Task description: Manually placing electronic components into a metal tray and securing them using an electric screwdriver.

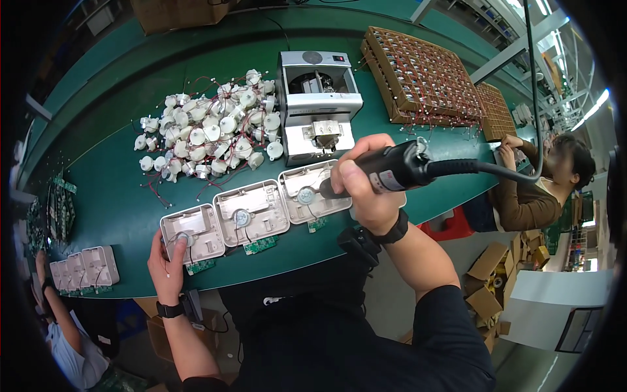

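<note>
Factory assembly line: green conveyor belt (124, 196), heaped small motors (209, 124), stacked component trays (424, 75).

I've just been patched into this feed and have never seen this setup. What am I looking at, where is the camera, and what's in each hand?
There is no robot here: a person works with bare hands, and the single picture comes from a fisheye camera on their head looking down, so straight edges bend. The right hand grips a black corded power screwdriver, its tip over the rightmost of three white housings lined up on the green work surface. The left hand steadies the leftmost housing. Behind them lie a pile of small white motors with red wires, a grey box-shaped machine and brown trays of parts. Other people work at both sides.
</note>
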The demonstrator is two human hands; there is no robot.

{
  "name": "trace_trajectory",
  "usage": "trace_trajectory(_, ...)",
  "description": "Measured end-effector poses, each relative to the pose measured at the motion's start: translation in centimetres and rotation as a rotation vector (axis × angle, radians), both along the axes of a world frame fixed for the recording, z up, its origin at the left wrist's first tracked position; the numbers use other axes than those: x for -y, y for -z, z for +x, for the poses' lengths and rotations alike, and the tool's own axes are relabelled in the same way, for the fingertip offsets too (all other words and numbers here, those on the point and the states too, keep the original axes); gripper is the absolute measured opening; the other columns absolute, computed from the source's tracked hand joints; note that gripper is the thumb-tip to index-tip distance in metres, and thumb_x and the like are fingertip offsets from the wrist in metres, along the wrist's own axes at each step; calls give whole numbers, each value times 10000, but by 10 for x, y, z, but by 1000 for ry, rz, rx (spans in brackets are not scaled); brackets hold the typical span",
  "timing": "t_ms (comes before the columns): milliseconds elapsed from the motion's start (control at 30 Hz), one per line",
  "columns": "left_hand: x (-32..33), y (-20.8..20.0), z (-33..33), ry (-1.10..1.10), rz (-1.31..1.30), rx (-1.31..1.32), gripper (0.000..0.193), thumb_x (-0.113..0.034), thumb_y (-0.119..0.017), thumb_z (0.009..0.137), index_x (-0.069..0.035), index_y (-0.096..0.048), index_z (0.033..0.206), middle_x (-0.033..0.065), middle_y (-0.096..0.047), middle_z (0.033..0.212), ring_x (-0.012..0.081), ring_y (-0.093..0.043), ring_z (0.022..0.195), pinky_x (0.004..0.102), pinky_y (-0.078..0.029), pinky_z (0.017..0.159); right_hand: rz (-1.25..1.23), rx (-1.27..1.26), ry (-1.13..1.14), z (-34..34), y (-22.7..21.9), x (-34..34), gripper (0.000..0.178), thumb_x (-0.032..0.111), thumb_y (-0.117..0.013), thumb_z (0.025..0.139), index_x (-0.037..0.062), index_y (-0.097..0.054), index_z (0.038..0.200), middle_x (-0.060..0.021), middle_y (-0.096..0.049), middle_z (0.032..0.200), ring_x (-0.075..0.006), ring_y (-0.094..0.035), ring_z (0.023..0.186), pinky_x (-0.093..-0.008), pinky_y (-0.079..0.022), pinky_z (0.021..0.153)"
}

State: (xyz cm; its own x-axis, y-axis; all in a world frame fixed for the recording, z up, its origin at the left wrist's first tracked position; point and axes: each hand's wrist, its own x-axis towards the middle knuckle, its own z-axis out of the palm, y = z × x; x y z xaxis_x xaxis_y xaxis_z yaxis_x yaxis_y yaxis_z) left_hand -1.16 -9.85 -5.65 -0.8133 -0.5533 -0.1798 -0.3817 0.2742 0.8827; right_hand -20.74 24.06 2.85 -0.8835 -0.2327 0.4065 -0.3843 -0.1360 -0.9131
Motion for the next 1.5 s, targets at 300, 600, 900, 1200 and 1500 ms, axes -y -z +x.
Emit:
trace_trajectory(300, 2, 4, 1, 12, -72, -117, 567, -258, -721, 929, 49, -530, 1365, 131, -702, 1063, 159, -639, 936, 302, -510, 848, 86, -33, -68, -2, 2, 16, 206, -28, -608, 888, 27, -464, 1025, -86, -603, 762, -133, -572, 621, -308, -506, 593)
trace_trajectory(600, -16, -93, 53, 168, -460, -90, 577, -169, -806, 785, 22, -560, 1271, 54, -523, 955, 184, -488, 815, 309, -446, 799, -192, 225, -103, 52, -52, -10, 266, -21, -690, 862, 32, -511, 1053, -45, -604, 768, -111, -589, 645, -267, -502, 620)
trace_trajectory(900, -184, -57, -21, 695, 267, -286, 442, -100, -745, 831, 28, -575, 1218, 121, -629, 1135, 219, -618, 1002, 362, -487, 915, 54, 410, -268, 91, -43, -3, 399, 260, -819, 831, -3, -615, 1053, -69, -642, 811, -159, -611, 724, -321, -512, 669)
trace_trajectory(1200, -161, -58, -23, 512, 608, -49, 324, -5, -667, 841, 4, -521, 1129, 84, -618, 914, 148, -601, 817, 292, -504, 753, 1368, -270, 58, -13, 11, -166, 85, 195, -721, 818, 114, -719, 839, -53, -636, 807, -265, -663, 791, -399, -527, 654)
trace_trajectory(1500, -217, -41, -77, 937, 569, -74, 477, -35, -658, 857, 29, -503, 1304, 144, -630, 1271, 169, -659, 883, 297, -545, 787, 1575, -342, -311, -51, 39, -160, 118, 217, -717, 740, 101, -696, 752, -103, -666, 788, -334, -674, 777, -450, -535, 678)
